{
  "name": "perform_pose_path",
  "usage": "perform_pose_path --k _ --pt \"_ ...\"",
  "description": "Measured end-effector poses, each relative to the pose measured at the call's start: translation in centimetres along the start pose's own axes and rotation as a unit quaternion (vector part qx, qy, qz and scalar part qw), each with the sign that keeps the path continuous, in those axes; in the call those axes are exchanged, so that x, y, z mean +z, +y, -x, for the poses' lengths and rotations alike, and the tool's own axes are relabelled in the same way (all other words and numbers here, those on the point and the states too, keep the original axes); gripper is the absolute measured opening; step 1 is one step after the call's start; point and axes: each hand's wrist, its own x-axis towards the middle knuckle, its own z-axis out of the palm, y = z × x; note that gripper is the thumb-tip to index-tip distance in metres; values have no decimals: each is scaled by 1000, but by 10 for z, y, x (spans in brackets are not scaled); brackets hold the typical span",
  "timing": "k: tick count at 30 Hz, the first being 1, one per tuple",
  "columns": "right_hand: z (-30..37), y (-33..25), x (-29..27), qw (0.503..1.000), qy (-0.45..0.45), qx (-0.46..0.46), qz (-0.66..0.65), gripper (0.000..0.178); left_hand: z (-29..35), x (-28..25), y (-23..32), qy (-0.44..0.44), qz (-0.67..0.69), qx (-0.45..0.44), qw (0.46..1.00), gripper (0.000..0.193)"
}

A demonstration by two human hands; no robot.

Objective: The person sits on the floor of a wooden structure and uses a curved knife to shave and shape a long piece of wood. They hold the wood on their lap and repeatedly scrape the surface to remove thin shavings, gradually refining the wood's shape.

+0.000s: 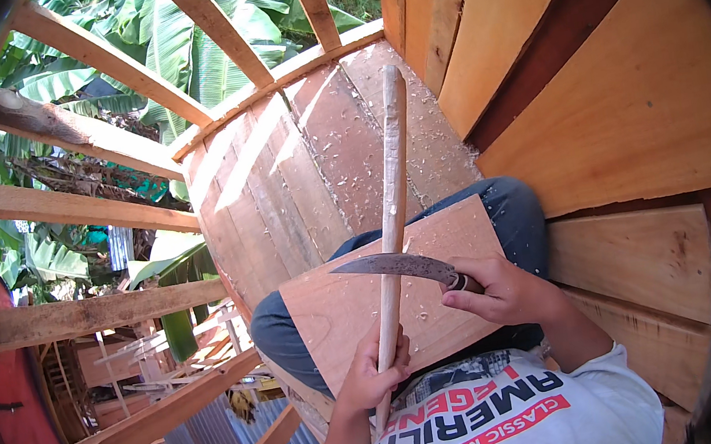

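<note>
My left hand (374,371) is closed around the lower part of a pale wooden stick (393,164), which slants up and away from me. In my right hand (501,288) is the dark handle of a curved knife (396,264). Its blade points left and crosses over the stick a little above my left hand; whether the edge touches the wood I cannot tell. Beneath both lies a flat wooden board (454,299) resting across my crossed legs, with small shavings on it.
Wood shavings lie over the plank floor (347,152) ahead. A plank wall (607,102) rises close on the right. Along the left and far side runs a railing of wooden bars (78,203), with banana leaves (184,57) and corrugated metal sheets (214,443) beyond it.
</note>
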Motion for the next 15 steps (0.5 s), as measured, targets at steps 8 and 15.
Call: perform_pose_path --k 8,15 --pt "-1 8 3 980 14 22 -199 31 0 -14 -4 -12 -119 37 992 39" --pt "-12 3 -3 961 27 66 -265 28 9 -22 5 9 -46 -12 999 39"
